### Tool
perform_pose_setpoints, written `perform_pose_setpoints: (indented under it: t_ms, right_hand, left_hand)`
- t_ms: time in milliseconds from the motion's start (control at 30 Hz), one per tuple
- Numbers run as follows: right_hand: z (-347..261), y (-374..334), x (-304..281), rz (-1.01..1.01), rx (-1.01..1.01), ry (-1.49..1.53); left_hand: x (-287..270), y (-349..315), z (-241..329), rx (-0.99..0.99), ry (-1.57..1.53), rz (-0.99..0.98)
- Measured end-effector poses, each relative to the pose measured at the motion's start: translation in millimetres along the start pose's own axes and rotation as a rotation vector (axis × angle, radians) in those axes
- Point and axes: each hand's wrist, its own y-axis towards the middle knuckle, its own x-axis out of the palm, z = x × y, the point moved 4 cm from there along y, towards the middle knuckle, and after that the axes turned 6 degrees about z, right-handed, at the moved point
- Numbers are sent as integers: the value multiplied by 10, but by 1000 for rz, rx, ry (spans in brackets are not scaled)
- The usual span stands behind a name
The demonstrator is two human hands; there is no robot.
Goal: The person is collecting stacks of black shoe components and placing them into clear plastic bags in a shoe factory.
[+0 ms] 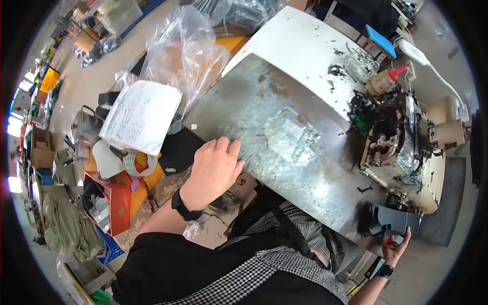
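Note:
My left hand (pixel 213 168) rests palm down at the near left edge of a worn metal tabletop (pixel 229 96). Its fingers are loosely bent, the thumb stands a little apart, and nothing shows in it. At the lower right, my right hand (pixel 394 250) grips the near side of a smooth dark grey, block-shaped piece (pixel 396 221), fingertips partly hidden beneath it. That piece sits against the front of a pale machine (pixel 401 175) with dark, grimy metal parts. A crumpled clear plastic sheet (pixel 292 134) lies flat on the metal.
Black scraps lie around the machine and on the white board (pixel 300 46). A red-tipped bottle (pixel 384 81) stands behind it. Left of the table are a written-on paper pad (pixel 142 117), clear plastic bags (pixel 180 56), a tape roll (pixel 136 163) and an orange-red box (pixel 118 206).

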Motion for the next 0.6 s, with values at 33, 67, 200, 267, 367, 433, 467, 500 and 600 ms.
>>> perform_pose_setpoints:
  t_ms: [33,67,200,267,367,433,467,500,600]
  right_hand:
    - [62,-44,115,-97,-53,17]
    - [111,-78,217,-194,-106,34]
    - [97,-205,509,-152,-187,58]
    - [147,-273,605,-144,-190,80]
    - [127,-235,468,-95,-289,63]
    - [64,-4,221,-141,-254,-34]
    - [146,-75,246,-119,-293,9]
    - [199,-171,349,-86,-334,53]
    - [189,-291,490,-120,-416,78]
  left_hand:
    - [12,2,0,-26,22,-51]
    - [12,8,12,-52,46,-101]
    - [-91,264,307,-96,86,-235]
    - [-122,356,417,-89,116,-285]
    - [-46,434,505,-80,143,-360]
    - [-20,478,499,-87,141,-406]
    - [26,553,567,12,212,-352]
    - [56,591,603,48,209,-348]
    - [26,569,520,41,212,-316]
